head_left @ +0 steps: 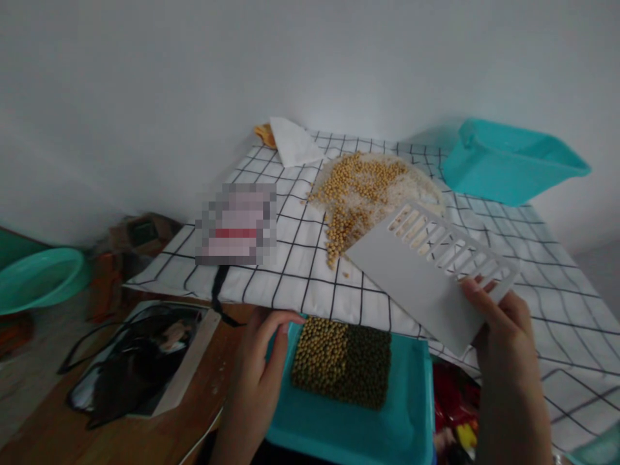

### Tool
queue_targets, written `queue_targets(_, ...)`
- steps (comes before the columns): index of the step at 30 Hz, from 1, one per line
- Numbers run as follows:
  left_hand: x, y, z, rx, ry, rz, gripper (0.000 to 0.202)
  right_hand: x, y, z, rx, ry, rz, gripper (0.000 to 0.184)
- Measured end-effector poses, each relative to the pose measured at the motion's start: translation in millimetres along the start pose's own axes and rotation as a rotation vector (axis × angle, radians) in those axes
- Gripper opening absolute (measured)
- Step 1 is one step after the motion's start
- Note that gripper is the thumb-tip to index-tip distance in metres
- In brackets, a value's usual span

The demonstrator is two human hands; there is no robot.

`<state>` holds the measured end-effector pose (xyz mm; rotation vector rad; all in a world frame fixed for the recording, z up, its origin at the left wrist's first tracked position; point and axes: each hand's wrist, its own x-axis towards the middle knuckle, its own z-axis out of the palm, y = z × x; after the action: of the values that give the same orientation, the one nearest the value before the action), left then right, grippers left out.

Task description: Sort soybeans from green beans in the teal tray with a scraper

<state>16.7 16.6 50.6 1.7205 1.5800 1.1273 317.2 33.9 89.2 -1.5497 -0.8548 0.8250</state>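
Set nearest, the turquoise tray (407, 387) lies below the front edge of the checked tablecloth (295, 278), holding beans (339, 361). The slotted plate (416, 274) is clamped in the right hand (506, 316); its far corner reaches the spread yellow beans (341, 223). The left hand (264, 342) contacts the tray's corner; grip closure cannot be determined. Apparent step: positioning the plate; next move calls for a steady tray. Surroundings: pale wall (194, 84), turquoise bin (489, 174).
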Motion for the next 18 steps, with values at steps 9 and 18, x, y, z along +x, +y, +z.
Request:
queue_targets(9,-0.8,0.8,0.9,0.000,0.008,-0.006,0.023,-5.0,4.0,-5.8,-0.030,-0.075,0.027,0.034)
queue_targets(18,-1.4,-0.2,-0.3,-0.004,0.006,0.000,0.023,-2.4,-2.5,-3.9,-0.149,-0.122,-0.024,0.039)
